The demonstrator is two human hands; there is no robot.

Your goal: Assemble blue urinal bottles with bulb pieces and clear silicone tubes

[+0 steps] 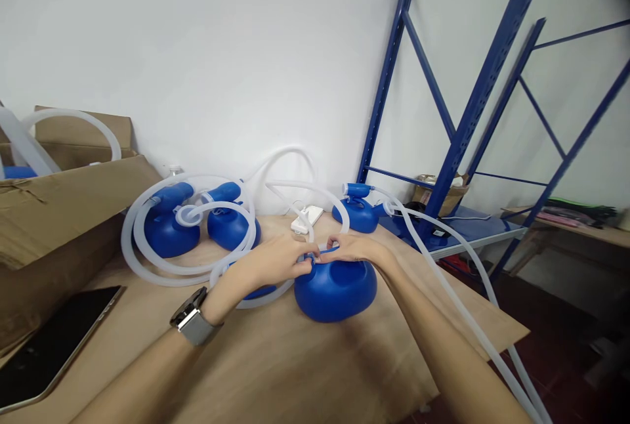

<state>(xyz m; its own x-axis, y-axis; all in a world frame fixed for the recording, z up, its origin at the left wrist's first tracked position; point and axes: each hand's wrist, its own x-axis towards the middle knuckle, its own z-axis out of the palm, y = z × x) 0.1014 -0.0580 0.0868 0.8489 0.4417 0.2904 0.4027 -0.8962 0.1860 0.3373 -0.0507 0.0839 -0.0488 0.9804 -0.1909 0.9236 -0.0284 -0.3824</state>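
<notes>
A rounded blue plastic bottle [335,296] with a moulded handle stands on the table in front of me. My left hand [278,258] has its thumb and fingers closed at the bottle's neck, where a clear hose [312,232] comes in from behind. From the other side, my right hand [350,248] bends over the top of the bottle, fingers curled at the same neck and handle. My fingertips hide most of the joint between hose and neck. Under my left wrist lies another blue part [260,292], mostly covered.
Blue bottles [171,233] with coiled hoses stand left, and another bottle [357,214] stands back right, hoses hanging over the table's edge. A cardboard box [69,197], a dark tablet [54,345] and a white device [306,219] rest on the table. Blue metal shelving [467,109] rises at right.
</notes>
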